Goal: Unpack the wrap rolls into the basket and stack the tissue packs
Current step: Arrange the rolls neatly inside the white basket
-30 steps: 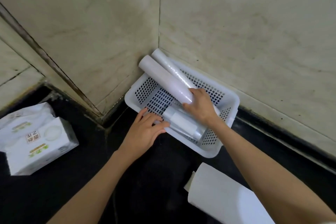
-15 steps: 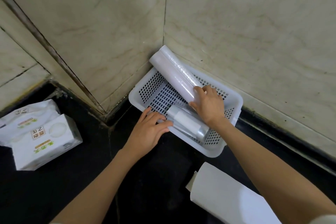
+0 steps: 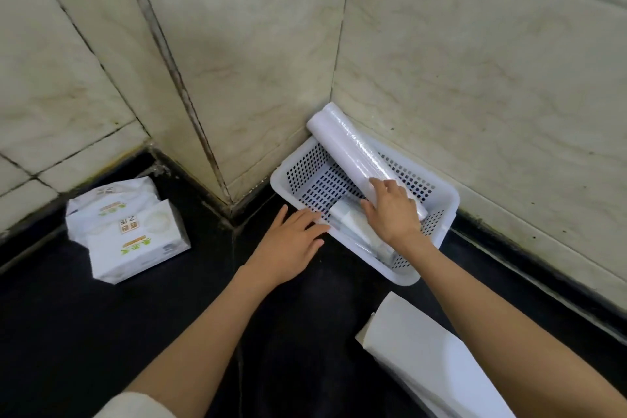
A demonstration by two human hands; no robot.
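- The tissue packs lie on the dark desk near its left edge, close under the tiled wall. There seem to be two or three, leaning on one another untidily and not yet squared into a stack.
- Their white wrappers carry green and orange print and a small dark label with Chinese characters. The print sits upside down to this view and is too blurred to read, so no brand can be given.
- The packs look light and soft, so they should squash under a hard squeeze. Taking each by its two long sides would likely keep it flat for stacking.
- The left hand rests flat on the desk, its fingers straight and just touching the near rim of the white perforated basket, holding nothing.
- The basket sits pushed into the back corner where the two walls meet.
- The right hand is inside it, curled over the near end of a long wrap roll that is tilted, with its far end propped on the basket's back corner against the wall.
- A shorter roll lies flat on the basket floor beneath that hand.
- The rolls look stiff, light and slick in their glossy film, so a grip round the middle should hold better than one at an end.
- A white paper bag lies at the desk's near right.
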